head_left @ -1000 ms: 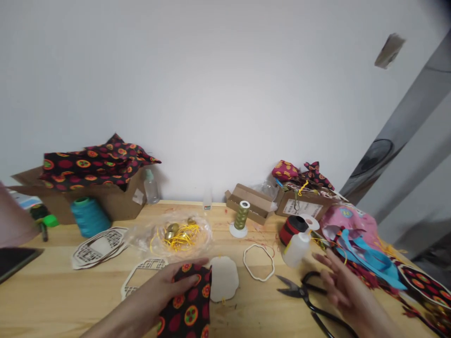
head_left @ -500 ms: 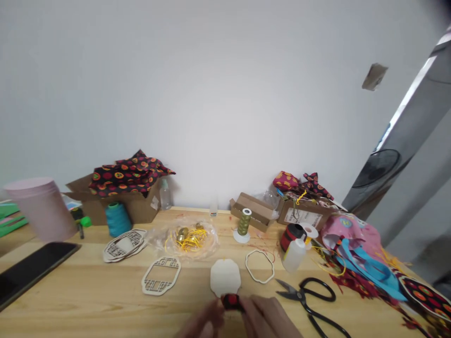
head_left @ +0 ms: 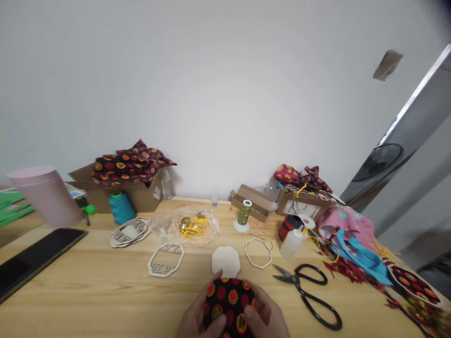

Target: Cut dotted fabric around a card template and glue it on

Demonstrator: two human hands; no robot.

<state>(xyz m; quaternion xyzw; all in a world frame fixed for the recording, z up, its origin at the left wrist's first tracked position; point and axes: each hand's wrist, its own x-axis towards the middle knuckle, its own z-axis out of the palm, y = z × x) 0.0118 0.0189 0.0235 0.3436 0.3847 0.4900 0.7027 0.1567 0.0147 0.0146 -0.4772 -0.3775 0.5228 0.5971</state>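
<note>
A dark rounded piece covered in red and orange patterned fabric (head_left: 230,300) is held up at the bottom centre. My left hand (head_left: 197,314) grips its left edge, with the thumb on its face. On the right edge, my right hand (head_left: 268,312) holds it with the thumb bent over the front. Just beyond lies a pale scalloped plate (head_left: 226,261) on the wooden table. A thin scalloped ring (head_left: 258,253) is to its right, and a cut-out lattice frame (head_left: 166,259) to its left. Black-handled scissors (head_left: 303,286) lie open right of my right hand.
Left are a phone (head_left: 38,258), a pink cylinder (head_left: 45,197), teal thread (head_left: 121,208) and stacked lattice pieces (head_left: 130,232). A plastic bag of bells and yellow cord (head_left: 192,226) lies mid-table. Green thread (head_left: 244,213), a white bottle (head_left: 291,244) and blue ribbon (head_left: 362,258) are farther right.
The fabric-covered piece, seen edge-on and small before, now faces the camera with its pattern showing. Both hands have turned it and spread around its sides. The view has shifted slightly.
</note>
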